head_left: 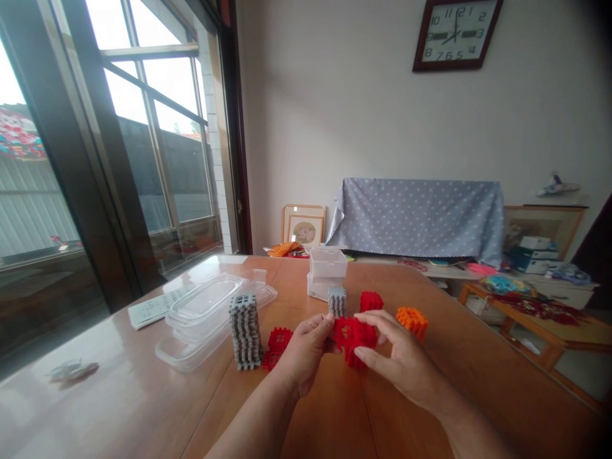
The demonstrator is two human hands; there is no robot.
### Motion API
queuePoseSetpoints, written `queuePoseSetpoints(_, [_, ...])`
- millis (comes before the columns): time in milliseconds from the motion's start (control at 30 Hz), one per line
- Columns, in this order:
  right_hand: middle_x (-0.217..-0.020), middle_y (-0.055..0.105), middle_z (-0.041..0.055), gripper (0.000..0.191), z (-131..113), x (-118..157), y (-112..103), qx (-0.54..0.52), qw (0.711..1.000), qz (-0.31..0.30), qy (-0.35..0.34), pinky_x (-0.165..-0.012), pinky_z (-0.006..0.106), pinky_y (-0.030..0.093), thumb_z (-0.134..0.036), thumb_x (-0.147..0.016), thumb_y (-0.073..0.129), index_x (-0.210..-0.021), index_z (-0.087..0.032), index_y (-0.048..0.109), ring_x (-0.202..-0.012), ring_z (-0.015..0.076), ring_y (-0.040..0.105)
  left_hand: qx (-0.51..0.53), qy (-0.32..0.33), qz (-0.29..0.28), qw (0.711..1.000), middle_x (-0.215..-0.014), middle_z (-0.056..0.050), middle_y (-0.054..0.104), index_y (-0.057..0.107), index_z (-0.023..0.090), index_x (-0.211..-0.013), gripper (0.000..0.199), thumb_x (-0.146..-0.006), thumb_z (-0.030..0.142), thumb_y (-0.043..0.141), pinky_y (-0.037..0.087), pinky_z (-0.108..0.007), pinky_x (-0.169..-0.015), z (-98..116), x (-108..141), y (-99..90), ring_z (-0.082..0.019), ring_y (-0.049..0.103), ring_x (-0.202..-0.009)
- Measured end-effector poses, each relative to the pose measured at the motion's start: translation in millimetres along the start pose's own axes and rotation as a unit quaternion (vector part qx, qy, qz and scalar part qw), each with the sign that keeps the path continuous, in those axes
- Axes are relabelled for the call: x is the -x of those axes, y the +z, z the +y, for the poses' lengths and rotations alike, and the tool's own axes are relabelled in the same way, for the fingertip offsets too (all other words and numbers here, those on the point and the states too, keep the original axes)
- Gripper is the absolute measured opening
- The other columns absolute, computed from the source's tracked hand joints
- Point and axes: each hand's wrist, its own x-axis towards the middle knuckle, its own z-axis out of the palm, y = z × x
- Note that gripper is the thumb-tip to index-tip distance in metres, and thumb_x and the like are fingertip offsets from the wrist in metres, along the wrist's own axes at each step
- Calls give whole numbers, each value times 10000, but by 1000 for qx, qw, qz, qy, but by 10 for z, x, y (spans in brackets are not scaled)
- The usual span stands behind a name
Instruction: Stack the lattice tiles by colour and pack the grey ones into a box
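Red interlocking plastic tiles (pixel 356 335) with notched edges are between my two hands over the middle of the table. My left hand (pixel 310 341) pinches their left side between thumb and fingers. On the right, my right hand (pixel 394 350) grips the tiles with thumb and fingers curved round them. To the left of my hands, more red tiles (pixel 276 347) lie partly hidden by my left wrist. A tall stack of grey tiles (pixel 245 331) stands beside them. Behind my hands are a shorter grey stack (pixel 337 301), a red stack (pixel 371 301) and an orange stack (pixel 412 323).
Clear plastic lids and trays (pixel 205 312) lie at the left, over a printed sheet (pixel 153 312). Two translucent boxes (pixel 327 264) are stacked toward the back. A crumpled plastic bag (pixel 72 370) rests near the left edge of the wooden table (pixel 201 414).
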Motion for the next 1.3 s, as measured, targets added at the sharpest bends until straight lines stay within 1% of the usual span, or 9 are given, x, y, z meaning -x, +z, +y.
queuePoseSetpoints(133, [-1329, 611, 64, 451, 125, -29, -111, -7, 999, 13, 46, -829, 344, 510, -440, -852, 674, -1269, -274, 631, -1117, 259, 602, 14, -12, 33, 999, -867, -88, 707, 692, 130, -1026, 481, -877, 585, 645, 455, -308, -776, -5, -4, -5, -170, 635, -750])
queuePoseSetpoints(267, [-1346, 621, 62, 500, 313, -53, -195, -15, 994, 24, 108, -801, 348, 504, -518, -853, 653, -1288, -272, 633, -1119, 275, 604, 7, -24, 63, 998, -982, -154, 729, 689, 102, -1081, 621, -857, 675, 606, 460, -336, -820, -17, -19, -11, -216, 671, -858])
queuePoseSetpoints(367, [-1342, 631, 65, 514, 429, -61, -190, -35, 991, 7, 128, -893, 369, 494, -527, -848, 659, -1294, -273, 635, -1205, 285, 575, -6, -29, 72, 997, -999, -166, 731, 690, 95, -1081, 651, -845, 696, 603, 462, -341, -827, -36, -31, -26, -227, 676, -877])
queuePoseSetpoints(533, [-1365, 625, 62, 509, 503, -62, -145, -67, 987, -20, 144, -1111, 418, 389, -523, -836, 684, -1278, -273, 655, -1295, 279, 536, -21, -31, 62, 997, -1032, -168, 732, 692, 104, -1103, 654, -850, 699, 590, 465, -358, -852, -85, -42, -69, -245, 682, -917])
queuePoseSetpoints(800, [-1389, 621, 80, 558, 465, -45, -153, -115, 978, -30, 171, -1122, 441, 391, -516, -829, 697, -1317, -254, 631, -1306, 286, 535, -57, -34, 50, 997, -1110, -172, 727, 703, 119, -1141, 627, -882, 672, 564, 460, -380, -907, -93, -15, -42, -271, 672, -1028])
queuePoseSetpoints(900, [-1289, 678, 73, 468, 458, -47, -169, -129, 976, -15, 177, -1061, 421, 439, -518, -860, 659, -1243, -250, 654, -1210, 271, 593, -60, -32, 53, 996, -1163, -171, 718, 701, 129, -1175, 625, -885, 665, 565, 453, -403, -960, -65, -1, -14, -282, 665, -1078])
queuePoseSetpoints(1000, [-1031, 732, 48, 310, 487, -49, -167, -104, 979, -1, 176, -911, 386, 492, -515, -906, 587, -1013, -243, 691, -1006, 248, 641, -67, -30, 50, 996, -1213, -173, 706, 702, 138, -1200, 626, -883, 662, 574, 439, -424, -1015, -37, 15, 11, -288, 657, -1120])
queuePoseSetpoints(1100, [-803, 677, 18, 342, 542, -44, -142, -69, 983, -2, 171, -770, 348, 484, -522, -939, 519, -815, -230, 647, -807, 213, 614, -77, -26, 40, 996, -1255, -172, 692, 702, 142, -1215, 628, -883, 660, 579, 428, -433, -1050, -21, 30, 33, -290, 646, -1150])
queuePoseSetpoints(1300, [-687, 600, -15, 391, 567, -30, -98, -41, 984, -17, 174, -662, 296, 420, -523, -949, 490, -717, -221, 576, -684, 170, 542, -92, -20, 25, 995, -1310, -170, 662, 702, 144, -1219, 636, -903, 671, 537, 426, -450, -1066, -1, 48, 70, -299, 630, -1184])
